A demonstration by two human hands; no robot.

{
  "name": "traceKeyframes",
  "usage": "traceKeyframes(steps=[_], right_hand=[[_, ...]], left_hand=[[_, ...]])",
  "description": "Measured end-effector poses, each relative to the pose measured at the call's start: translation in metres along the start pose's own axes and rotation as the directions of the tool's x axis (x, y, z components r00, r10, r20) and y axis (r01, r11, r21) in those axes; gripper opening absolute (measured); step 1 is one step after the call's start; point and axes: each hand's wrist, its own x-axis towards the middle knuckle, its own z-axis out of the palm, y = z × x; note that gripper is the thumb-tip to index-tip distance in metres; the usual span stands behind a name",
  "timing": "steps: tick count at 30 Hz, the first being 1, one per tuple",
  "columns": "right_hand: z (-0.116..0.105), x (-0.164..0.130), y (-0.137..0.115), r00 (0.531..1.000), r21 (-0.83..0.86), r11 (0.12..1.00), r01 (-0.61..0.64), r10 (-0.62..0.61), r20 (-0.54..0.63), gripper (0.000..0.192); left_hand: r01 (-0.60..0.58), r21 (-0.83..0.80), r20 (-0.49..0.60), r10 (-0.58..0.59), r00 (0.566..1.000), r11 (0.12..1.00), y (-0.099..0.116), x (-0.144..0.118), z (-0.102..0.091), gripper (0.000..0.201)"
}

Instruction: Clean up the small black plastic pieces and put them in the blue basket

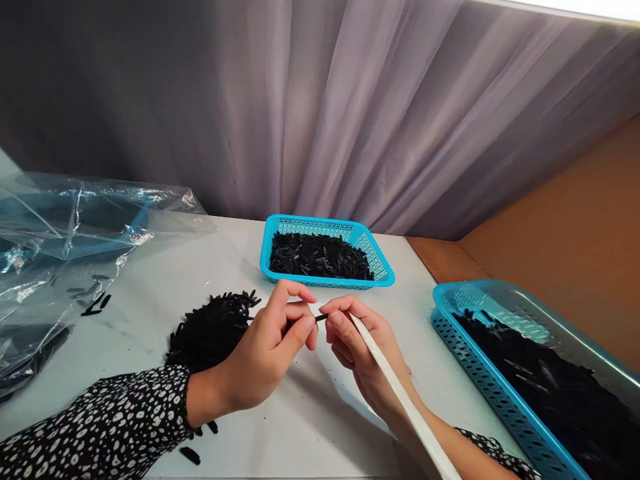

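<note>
My left hand (277,340) and my right hand (357,337) meet above the white table. A thin black strip (321,318) spans the gap between their fingertips, pinched at both ends. More black shows between my left fingers, mostly hidden by them. A long white band (395,383) runs from my right fingers over the forearm to the bottom edge; whether the fingers grip it I cannot tell. Beside my left hand lies a heap of small black strips (210,330). Beyond both hands, a blue basket (327,283) contains many similar black pieces (320,257).
At right, a larger blue basket (493,403) holds more black pieces (545,373). Clear plastic bags (75,233) cover the table's left side, with a few loose strips (95,305) near them. A grey curtain (320,113) hangs behind; brown board (560,207) stands at right.
</note>
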Motion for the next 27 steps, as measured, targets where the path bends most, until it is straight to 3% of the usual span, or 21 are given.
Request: traceKeyframes(steps=[4,13,15,17,18,20,22,24,27], right_hand=[[-0.001,0.001,0.000,1.000,0.015,1.000,0.001,-0.002,0.027,0.033],[0.002,-0.003,-0.007,0.987,0.192,0.972,-0.134,0.114,0.115,0.036],[0.002,-0.003,-0.008,0.985,0.198,0.968,-0.156,0.138,0.103,0.036],[0.003,-0.002,-0.009,0.986,0.216,0.962,-0.167,0.156,0.067,0.035],[0.003,-0.002,-0.010,0.986,0.231,0.958,-0.169,0.162,0.049,0.033],[0.003,-0.001,-0.010,0.987,0.262,0.952,-0.162,0.161,0.024,0.028],[0.002,0.000,-0.010,0.989,0.280,0.949,-0.145,0.147,0.015,0.026],[0.001,0.000,-0.008,0.992,0.283,0.951,-0.122,0.122,0.019,0.026],[0.001,0.000,-0.006,0.995,0.272,0.958,-0.094,0.086,0.042,0.022]], left_hand=[[-0.059,0.042,0.017,0.058,0.998,0.997,-0.001,-0.002,0.000,0.006],[-0.005,-0.028,0.012,0.006,1.000,1.000,-0.003,0.002,-0.001,0.007],[0.008,0.039,-0.007,-0.008,1.000,0.999,0.000,0.005,-0.003,0.009],[0.047,0.224,-0.021,-0.043,0.999,0.974,0.001,0.010,-0.007,0.012],[0.077,0.363,-0.019,-0.075,0.997,0.929,0.000,0.012,-0.010,0.014],[0.100,0.690,0.011,-0.149,0.989,0.717,-0.007,0.017,-0.018,0.008],[0.057,0.849,0.058,-0.200,0.978,0.525,-0.018,0.019,-0.024,0.007],[0.002,0.896,0.108,-0.223,0.969,0.444,-0.028,0.020,-0.027,0.006],[-0.037,0.900,0.136,-0.199,0.970,0.434,-0.036,0.019,-0.026,0.008]])
